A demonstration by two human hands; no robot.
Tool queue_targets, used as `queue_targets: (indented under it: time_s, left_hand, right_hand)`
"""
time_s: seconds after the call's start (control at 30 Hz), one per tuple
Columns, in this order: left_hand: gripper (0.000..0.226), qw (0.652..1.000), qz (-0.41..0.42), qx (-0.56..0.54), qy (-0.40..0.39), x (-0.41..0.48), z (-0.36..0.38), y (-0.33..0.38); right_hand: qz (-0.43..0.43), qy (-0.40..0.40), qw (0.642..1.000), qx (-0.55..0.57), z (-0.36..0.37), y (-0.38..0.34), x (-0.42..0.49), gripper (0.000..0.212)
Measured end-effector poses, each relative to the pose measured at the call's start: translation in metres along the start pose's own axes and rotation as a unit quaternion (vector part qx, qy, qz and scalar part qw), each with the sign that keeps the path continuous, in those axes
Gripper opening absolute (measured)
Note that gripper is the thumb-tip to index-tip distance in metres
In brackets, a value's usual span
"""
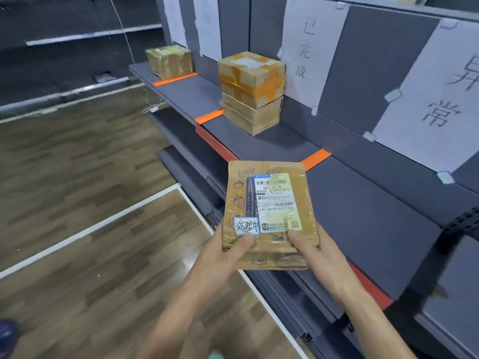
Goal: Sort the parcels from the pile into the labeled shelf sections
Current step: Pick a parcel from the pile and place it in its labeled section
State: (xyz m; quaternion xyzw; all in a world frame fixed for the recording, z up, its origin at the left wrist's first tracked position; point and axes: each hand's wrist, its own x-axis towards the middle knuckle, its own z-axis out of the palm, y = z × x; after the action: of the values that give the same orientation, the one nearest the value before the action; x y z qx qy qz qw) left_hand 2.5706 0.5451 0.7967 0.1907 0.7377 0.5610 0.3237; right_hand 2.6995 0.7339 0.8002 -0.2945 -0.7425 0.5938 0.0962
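Both hands hold one flat brown parcel, level, label side up. Left hand grips the near-left corner, thumb pressed on top just below a small blue-edged sticker with handwritten characters. Right hand grips the near-right corner, thumb on top beside the lower edge of the shipping label. Fingers of both hands are under the parcel, out of sight. Parcel is wrapped in clear tape, with printed blue drawings along its left side.

Parcel is in the air over the front lip of the grey shelf, its far edge near an orange tape strip that crosses the shelf board.

Shelf runs away to the upper left, split into sections by more orange strips. In the section beyond the nearest strip: a stack of two boxes, an orange-taped box resting on a plain cardboard box, set close to the back panel. Farther along, past another strip, a single taped box.

Back panel carries white paper signs: one with three handwritten characters just right of the stack, one with two large characters at far right. Two more sheets farther left, writing not readable.

Wood-pattern floor at left, with a white line marked across it
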Motion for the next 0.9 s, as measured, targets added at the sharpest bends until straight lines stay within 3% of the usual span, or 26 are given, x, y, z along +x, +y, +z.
queue_targets:
  time_s: [0.23,0.37,0.63,0.77,0.9]
  left_hand:
    - [0.046,0.998,-0.011,0.007,0.063,0.012,-0.077,-0.006]
    - [0.034,0.997,-0.019,0.005,0.078,0.023,-0.103,-0.008]
    - [0.049,0.994,-0.045,-0.015,0.1,0.094,-0.13,0.003]
    - [0.041,0.993,-0.038,-0.02,0.107,0.142,-0.142,0.02]
    - [0.046,0.993,-0.024,-0.022,0.112,0.185,-0.153,0.035]
  right_hand:
    - [-0.019,-0.048,0.998,-0.024,0.071,-0.031,0.043,0.047]
    - [-0.027,-0.084,0.995,-0.033,0.09,-0.044,0.073,0.053]
    - [-0.042,-0.098,0.994,-0.029,0.105,-0.056,0.156,0.042]
    - [-0.044,-0.1,0.994,-0.024,0.103,-0.071,0.206,0.038]
    - [-0.038,-0.103,0.994,-0.019,0.103,-0.086,0.253,0.038]
